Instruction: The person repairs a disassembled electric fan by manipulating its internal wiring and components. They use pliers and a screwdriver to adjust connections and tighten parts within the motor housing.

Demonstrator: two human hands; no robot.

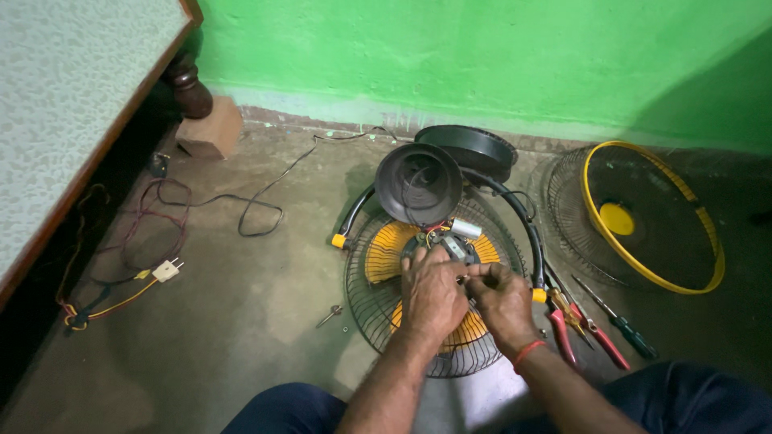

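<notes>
A dismantled fan lies face down on the floor: a wire rear guard (366,301) with yellow blades (386,249) under it and the exposed motor (450,241) at the centre. A black motor cover (418,183) leans behind it. My left hand (430,293) rests on the motor hub, fingers curled over it. My right hand (503,297), with a red thread at the wrist, pinches a small part or wire against the left hand's fingers. What is pinched is too small to name.
Red-handled pliers (595,337) and a green-handled screwdriver (627,329) lie at the right. The front guard with its yellow rim (651,217) lies by the green wall. A screw (328,315) lies left; cords and a white plug (166,270) lie beside the bed (72,96).
</notes>
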